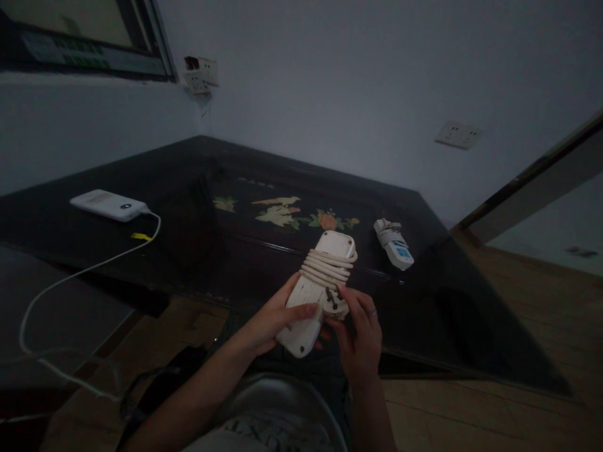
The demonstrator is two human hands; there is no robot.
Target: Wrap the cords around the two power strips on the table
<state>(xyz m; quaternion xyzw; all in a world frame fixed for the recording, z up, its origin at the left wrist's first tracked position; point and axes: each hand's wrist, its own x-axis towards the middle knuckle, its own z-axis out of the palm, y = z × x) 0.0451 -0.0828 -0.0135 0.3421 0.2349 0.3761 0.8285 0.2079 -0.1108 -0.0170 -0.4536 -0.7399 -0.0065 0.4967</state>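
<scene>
A white power strip (301,301) is held up over the near edge of the dark table, tilted, its underside toward me. Its own cord (327,267) is wound several times around the upper part. My left hand (282,314) grips the lower body of the strip, thumb across the face and fingers mostly hidden beneath. The plug (335,304), with dark prongs showing, lies against the strip's right side. Closed around that plug are the fingers of my right hand (360,329), which wears a ring.
On the dark table (188,251) with a bird-and-flower picture, a second white power strip (394,243) with wound cord lies at right. A white box-like device (109,204) sits at left, its cable (70,276) hanging over the edge. Wall sockets (458,135) are behind.
</scene>
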